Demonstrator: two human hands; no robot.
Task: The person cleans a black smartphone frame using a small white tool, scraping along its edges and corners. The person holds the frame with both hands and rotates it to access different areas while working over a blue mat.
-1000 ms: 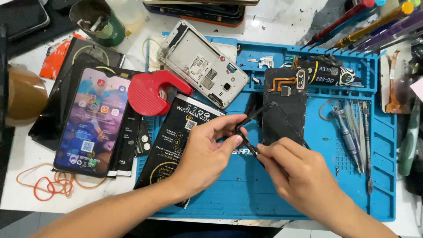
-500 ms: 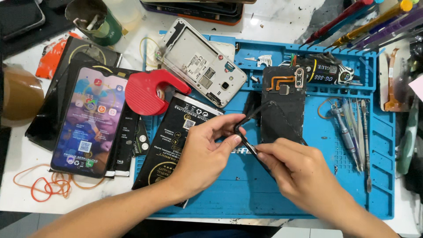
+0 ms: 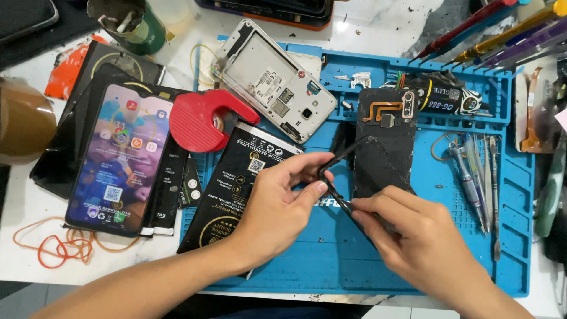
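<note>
Both my hands meet over the blue repair mat [image 3: 472, 254]. My left hand [image 3: 283, 207] pinches a thin black strip [image 3: 332, 190] between thumb and fingers. My right hand [image 3: 425, 248] grips the same strip a little lower and to the right. From my left fingers the strip arcs up and right, over a black phone back panel [image 3: 384, 147] that lies on the mat with an orange flex cable and a camera module near its top. A black printed package [image 3: 236, 177] lies under my left hand.
Left of the mat are a phone with a lit screen [image 3: 121, 159], a red tape dispenser [image 3: 198, 121] and orange rubber bands [image 3: 59, 248]. A white phone frame [image 3: 271, 77] lies at the mat's top. Tweezers [image 3: 472, 177], a glue tube [image 3: 449, 100] and screwdrivers [image 3: 502, 35] sit right.
The black strip, which ran nearly straight up to the right, now bends into a loop over the back panel. Both hands stay close together in the same spot.
</note>
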